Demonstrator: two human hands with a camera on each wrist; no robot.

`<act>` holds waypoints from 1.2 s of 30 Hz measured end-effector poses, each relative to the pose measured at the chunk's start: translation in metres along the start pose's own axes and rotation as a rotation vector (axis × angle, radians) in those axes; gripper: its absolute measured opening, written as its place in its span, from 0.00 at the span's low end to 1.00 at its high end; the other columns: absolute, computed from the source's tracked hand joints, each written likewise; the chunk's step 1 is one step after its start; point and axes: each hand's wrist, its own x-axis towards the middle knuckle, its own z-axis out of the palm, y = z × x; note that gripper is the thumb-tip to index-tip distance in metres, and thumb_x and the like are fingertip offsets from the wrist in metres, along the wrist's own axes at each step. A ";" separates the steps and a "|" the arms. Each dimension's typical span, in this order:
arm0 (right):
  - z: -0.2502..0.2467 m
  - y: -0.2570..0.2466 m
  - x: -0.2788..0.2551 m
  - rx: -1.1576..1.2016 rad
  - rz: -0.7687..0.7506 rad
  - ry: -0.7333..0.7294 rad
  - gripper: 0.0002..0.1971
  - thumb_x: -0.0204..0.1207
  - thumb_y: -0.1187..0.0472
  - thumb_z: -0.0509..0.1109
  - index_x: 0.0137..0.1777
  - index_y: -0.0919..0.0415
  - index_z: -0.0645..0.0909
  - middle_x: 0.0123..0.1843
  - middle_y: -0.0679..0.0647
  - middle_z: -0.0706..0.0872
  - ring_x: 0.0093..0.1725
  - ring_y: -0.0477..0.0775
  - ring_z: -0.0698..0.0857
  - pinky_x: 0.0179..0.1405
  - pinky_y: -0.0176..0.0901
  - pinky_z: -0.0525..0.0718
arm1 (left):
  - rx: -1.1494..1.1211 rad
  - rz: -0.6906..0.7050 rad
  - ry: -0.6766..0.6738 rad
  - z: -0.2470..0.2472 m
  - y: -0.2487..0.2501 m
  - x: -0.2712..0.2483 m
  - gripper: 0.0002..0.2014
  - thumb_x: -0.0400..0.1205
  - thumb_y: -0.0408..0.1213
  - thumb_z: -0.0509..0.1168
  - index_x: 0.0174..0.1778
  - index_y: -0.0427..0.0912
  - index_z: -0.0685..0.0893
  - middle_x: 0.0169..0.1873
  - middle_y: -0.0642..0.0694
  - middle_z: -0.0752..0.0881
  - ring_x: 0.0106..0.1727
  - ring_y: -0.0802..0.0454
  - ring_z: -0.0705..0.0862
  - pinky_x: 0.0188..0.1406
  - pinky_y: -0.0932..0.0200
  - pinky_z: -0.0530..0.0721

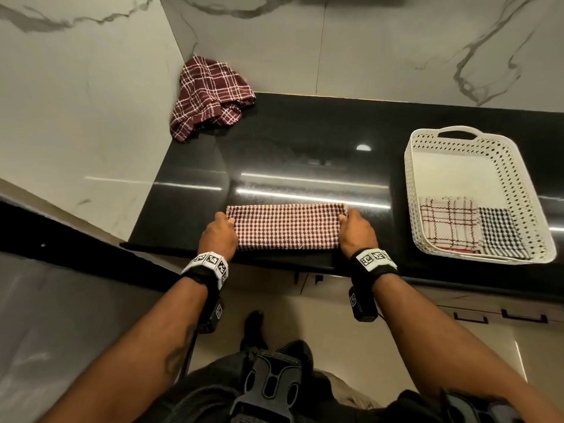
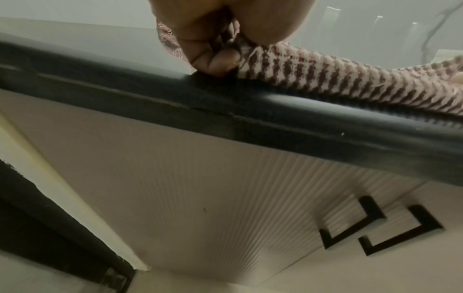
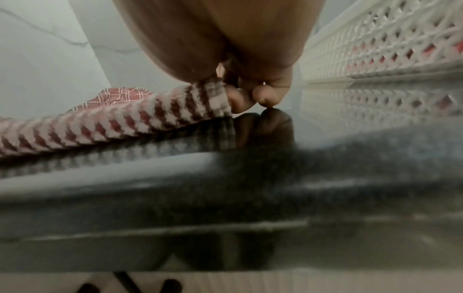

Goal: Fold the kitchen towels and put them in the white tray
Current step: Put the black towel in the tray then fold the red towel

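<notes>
A maroon-and-white checked towel (image 1: pixel 287 226) lies folded into a long strip at the front edge of the black counter (image 1: pixel 305 154). My left hand (image 1: pixel 220 229) pinches its left end (image 2: pixel 253 59) and my right hand (image 1: pixel 354 228) pinches its right end (image 3: pixel 213 97). The white tray (image 1: pixel 412 190) stands at the right and holds folded towels: a cream plaid one (image 1: pixel 448 222) and a black-and-white checked one (image 1: pixel 500 236). A crumpled maroon plaid towel (image 1: pixel 210 96) lies in the far left corner against the wall.
Marble walls (image 1: pixel 76 102) close the counter at the left and back. Below the counter's rounded front edge (image 2: pixel 225 111) is a ribbed cabinet front (image 2: pixel 225 198) with black handles (image 2: pixel 350 224). The tray's perforated wall (image 3: pixel 388 49) is close to my right hand.
</notes>
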 end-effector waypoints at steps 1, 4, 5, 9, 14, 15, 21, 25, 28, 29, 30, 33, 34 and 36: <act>0.000 -0.002 0.001 -0.036 -0.012 -0.003 0.17 0.89 0.53 0.53 0.61 0.66 0.74 0.57 0.71 0.87 0.57 0.72 0.85 0.54 0.58 0.81 | 0.005 0.004 0.005 0.000 0.001 0.001 0.12 0.90 0.41 0.53 0.55 0.34 0.73 0.52 0.26 0.85 0.53 0.26 0.84 0.49 0.40 0.78; 0.000 -0.004 0.004 -0.111 -0.014 -0.010 0.18 0.90 0.52 0.51 0.62 0.67 0.73 0.58 0.71 0.86 0.56 0.73 0.86 0.52 0.58 0.81 | 0.046 0.028 0.023 0.001 0.002 0.002 0.11 0.90 0.41 0.53 0.55 0.34 0.70 0.51 0.27 0.85 0.52 0.25 0.84 0.49 0.39 0.79; 0.000 -0.005 0.004 -0.129 -0.002 -0.008 0.18 0.90 0.52 0.50 0.62 0.67 0.72 0.58 0.71 0.86 0.57 0.73 0.86 0.52 0.58 0.81 | 0.062 0.033 0.031 0.002 0.003 0.002 0.11 0.90 0.41 0.53 0.55 0.34 0.70 0.51 0.27 0.85 0.52 0.25 0.85 0.49 0.38 0.79; 0.000 -0.009 0.005 -0.159 0.037 -0.017 0.16 0.90 0.55 0.50 0.63 0.68 0.70 0.59 0.71 0.85 0.58 0.73 0.85 0.54 0.60 0.81 | 0.142 0.022 0.030 0.004 0.010 0.000 0.11 0.90 0.44 0.51 0.54 0.38 0.68 0.50 0.31 0.87 0.52 0.29 0.87 0.47 0.39 0.81; -0.003 -0.011 0.001 -0.137 0.073 0.080 0.17 0.87 0.51 0.54 0.63 0.66 0.69 0.60 0.67 0.85 0.58 0.71 0.84 0.58 0.62 0.78 | 0.226 -0.001 0.122 0.001 0.008 -0.006 0.17 0.88 0.50 0.55 0.60 0.37 0.70 0.54 0.33 0.84 0.54 0.33 0.83 0.50 0.40 0.80; -0.002 -0.011 -0.004 -0.193 0.025 0.162 0.17 0.85 0.50 0.57 0.62 0.63 0.70 0.60 0.64 0.83 0.58 0.69 0.82 0.59 0.63 0.76 | 0.250 0.069 0.181 0.002 0.008 -0.009 0.19 0.86 0.50 0.57 0.61 0.37 0.72 0.56 0.34 0.82 0.55 0.35 0.81 0.51 0.39 0.79; 0.033 -0.054 -0.030 -0.349 -0.448 -0.205 0.31 0.87 0.51 0.51 0.87 0.58 0.50 0.89 0.56 0.48 0.88 0.61 0.46 0.82 0.70 0.44 | 0.404 0.746 -0.043 0.040 0.038 -0.021 0.29 0.87 0.50 0.46 0.84 0.43 0.63 0.84 0.41 0.63 0.86 0.41 0.58 0.84 0.39 0.57; 0.044 -0.041 -0.015 -0.475 -0.480 -0.355 0.34 0.88 0.42 0.43 0.87 0.52 0.35 0.88 0.50 0.31 0.86 0.55 0.32 0.82 0.67 0.32 | 0.455 0.597 -0.155 0.050 0.019 -0.013 0.35 0.83 0.53 0.34 0.87 0.45 0.48 0.87 0.46 0.45 0.88 0.48 0.44 0.86 0.44 0.43; 0.022 -0.008 -0.005 -0.488 -0.428 -0.346 0.35 0.87 0.39 0.40 0.87 0.52 0.33 0.87 0.49 0.30 0.86 0.54 0.32 0.82 0.69 0.31 | 0.420 0.547 -0.067 0.037 -0.024 -0.011 0.35 0.83 0.51 0.44 0.87 0.42 0.53 0.87 0.44 0.52 0.87 0.47 0.51 0.86 0.43 0.49; 0.015 0.002 -0.002 -0.491 -0.410 -0.329 0.35 0.86 0.39 0.40 0.87 0.53 0.33 0.87 0.50 0.30 0.86 0.53 0.32 0.81 0.69 0.31 | 0.413 0.531 -0.061 0.030 -0.037 -0.009 0.35 0.83 0.50 0.45 0.87 0.42 0.53 0.87 0.44 0.52 0.87 0.47 0.52 0.86 0.43 0.50; 0.008 0.010 -0.001 -0.505 -0.401 -0.317 0.35 0.86 0.40 0.40 0.87 0.54 0.34 0.88 0.50 0.31 0.86 0.52 0.32 0.81 0.70 0.30 | 0.415 0.523 -0.065 0.025 -0.045 -0.009 0.35 0.83 0.50 0.45 0.88 0.42 0.52 0.87 0.45 0.50 0.87 0.47 0.51 0.86 0.43 0.50; -0.001 0.015 0.000 -0.537 -0.401 -0.331 0.35 0.87 0.43 0.42 0.87 0.56 0.35 0.89 0.52 0.34 0.86 0.52 0.33 0.81 0.71 0.31 | 0.456 0.505 -0.066 0.014 -0.043 -0.014 0.35 0.82 0.49 0.44 0.87 0.41 0.53 0.87 0.46 0.49 0.88 0.46 0.48 0.86 0.41 0.46; -0.002 0.012 0.001 -0.528 -0.401 -0.334 0.35 0.87 0.44 0.44 0.88 0.57 0.37 0.89 0.53 0.35 0.87 0.53 0.34 0.81 0.71 0.32 | 0.465 0.506 -0.038 0.013 -0.034 -0.016 0.35 0.81 0.47 0.47 0.86 0.39 0.57 0.87 0.43 0.53 0.87 0.44 0.51 0.86 0.39 0.47; -0.005 0.007 0.004 -0.475 -0.421 -0.306 0.35 0.86 0.45 0.48 0.88 0.57 0.41 0.89 0.53 0.38 0.87 0.53 0.35 0.82 0.71 0.33 | 0.425 0.557 0.042 0.015 -0.008 -0.023 0.34 0.79 0.43 0.56 0.83 0.36 0.66 0.83 0.37 0.64 0.85 0.38 0.61 0.83 0.35 0.56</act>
